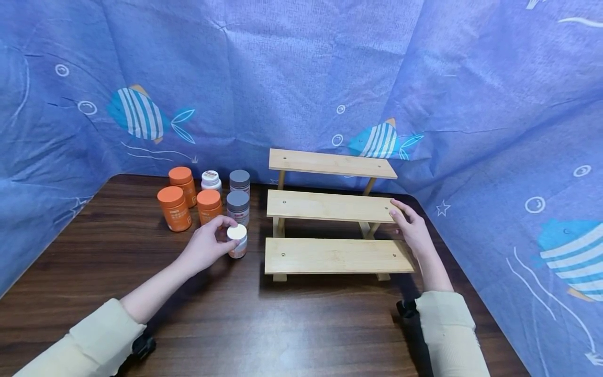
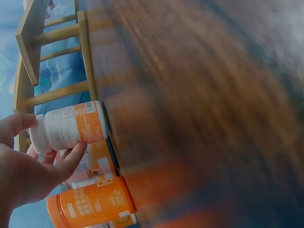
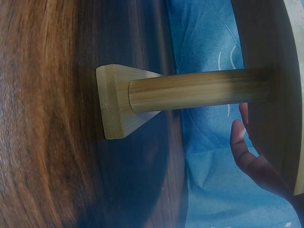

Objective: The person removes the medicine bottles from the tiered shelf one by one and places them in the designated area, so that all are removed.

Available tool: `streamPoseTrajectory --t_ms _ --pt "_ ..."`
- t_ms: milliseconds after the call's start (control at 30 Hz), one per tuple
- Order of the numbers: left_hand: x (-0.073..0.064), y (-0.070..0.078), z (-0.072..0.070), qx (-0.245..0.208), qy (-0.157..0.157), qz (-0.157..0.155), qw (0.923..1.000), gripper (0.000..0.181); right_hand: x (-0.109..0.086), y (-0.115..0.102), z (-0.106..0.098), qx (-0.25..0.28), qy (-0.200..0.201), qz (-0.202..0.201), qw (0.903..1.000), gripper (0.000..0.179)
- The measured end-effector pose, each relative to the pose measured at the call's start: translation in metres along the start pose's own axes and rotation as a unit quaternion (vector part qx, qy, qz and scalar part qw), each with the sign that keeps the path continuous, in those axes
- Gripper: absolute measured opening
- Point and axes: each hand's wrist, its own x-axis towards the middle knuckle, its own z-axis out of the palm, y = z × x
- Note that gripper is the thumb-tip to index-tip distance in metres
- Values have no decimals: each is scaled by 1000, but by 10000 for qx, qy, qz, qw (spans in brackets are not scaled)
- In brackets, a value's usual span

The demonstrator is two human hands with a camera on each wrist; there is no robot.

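Note:
My left hand (image 1: 207, 246) pinches a small white pill bottle (image 1: 237, 242) around its white cap. The bottle stands upright at the table surface, and its orange and white label (image 2: 85, 123) shows in the left wrist view. To the right is a three-tier wooden step rack (image 1: 339, 256). At the right end of its middle shelf (image 1: 330, 206), my right hand (image 1: 414, 230) grips the board, with fingertips on top. The right wrist view shows fingers (image 3: 242, 152) of that hand curled past the underside of a shelf, partly hidden by it.
Left of the rack stand orange jars (image 1: 175, 212), jars with grey lids (image 1: 238, 207) and another white bottle (image 1: 211, 181), grouped together. They are on a dark wood table (image 1: 301, 324). A blue fish-print cloth (image 1: 282, 78) hangs behind and along the sides.

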Motion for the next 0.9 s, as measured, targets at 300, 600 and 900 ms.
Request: streamPoseTrajectory --t_ms 300,600,900 --pt "2 -3 0 -47 -137 -83 9999 33 0 0 -1 -100 8 -12 9999 53" --pt "4 -3 -1 -73 -268 -170 9995 33 1 -1 1 -85 -4 -37 10000 52" --pt "3 2 -11 33 -319 45 9995 39 3 -7 -3 -657 -166 -45 9977 53"
